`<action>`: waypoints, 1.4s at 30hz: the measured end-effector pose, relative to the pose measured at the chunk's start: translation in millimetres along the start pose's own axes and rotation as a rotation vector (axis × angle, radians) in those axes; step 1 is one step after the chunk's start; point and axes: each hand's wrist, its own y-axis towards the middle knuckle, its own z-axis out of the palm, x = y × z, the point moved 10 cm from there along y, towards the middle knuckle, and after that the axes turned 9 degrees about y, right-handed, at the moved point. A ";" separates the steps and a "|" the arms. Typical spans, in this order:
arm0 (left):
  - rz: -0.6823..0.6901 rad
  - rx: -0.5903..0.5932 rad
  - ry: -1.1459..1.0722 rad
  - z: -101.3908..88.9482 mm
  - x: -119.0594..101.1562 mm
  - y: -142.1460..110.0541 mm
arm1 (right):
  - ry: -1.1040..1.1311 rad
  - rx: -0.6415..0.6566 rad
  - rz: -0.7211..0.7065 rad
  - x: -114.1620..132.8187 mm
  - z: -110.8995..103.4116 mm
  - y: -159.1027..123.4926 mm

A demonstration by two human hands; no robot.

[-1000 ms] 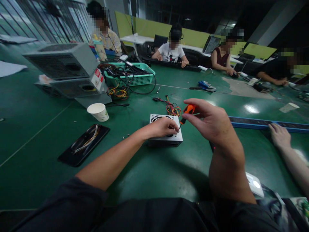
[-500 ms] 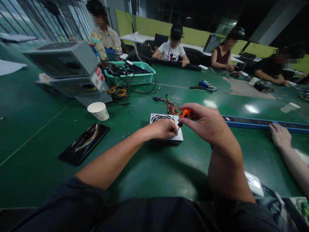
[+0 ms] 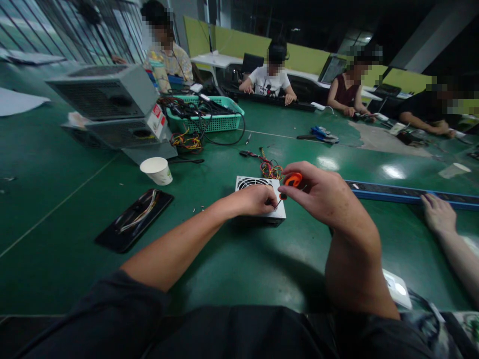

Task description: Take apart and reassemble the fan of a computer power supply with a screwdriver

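Metal box [image 3: 279, 215], pale grey with a round fan grille [image 3: 254, 183] on its top, sits on the green counter [image 3: 224, 274] straight in front of the person. Above its right side, the right hand [image 3: 322, 193] pinches the orange and black handle of a screwdriver [image 3: 293, 179] between thumb and fingers. The screwdriver leans, its thin shaft slanting down to the top of the box; whether the tip sits in a screw is too small to tell. The left hand [image 3: 258, 199] rests over the box and covers part of the grille, fingers curled together right by the shaft; whether they grip anything cannot be told. Just behind the box lies a tangle of colored wires [image 3: 272, 170]. Left of the box stand a tilted paper cup [image 3: 157, 171] and, nearer the person, a flat black tray [image 3: 129, 232]. A green basket [image 3: 224, 123] full of cables is farther back, beyond the box to the left. Well to the right of the box, another person's hand [image 3: 441, 214] touches a long blue strip [image 3: 389, 193].
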 end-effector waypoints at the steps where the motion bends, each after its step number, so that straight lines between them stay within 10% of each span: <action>1: 0.009 -0.004 0.005 0.0 -0.5 0.4 | 0.022 0.039 -0.024 3.3 3.0 -1.0; 27: 0.075 0.002 0.014 2.2 -3.1 2.3 | -0.112 0.182 -0.112 13.4 18.2 -8.5; 32: 0.044 -0.006 0.009 0.9 -1.0 0.6 | -0.352 0.087 0.045 -0.1 9.9 -4.4; 42: 0.114 -0.015 0.024 1.7 -4.5 2.2 | -0.055 0.245 -0.090 12.6 17.1 -8.2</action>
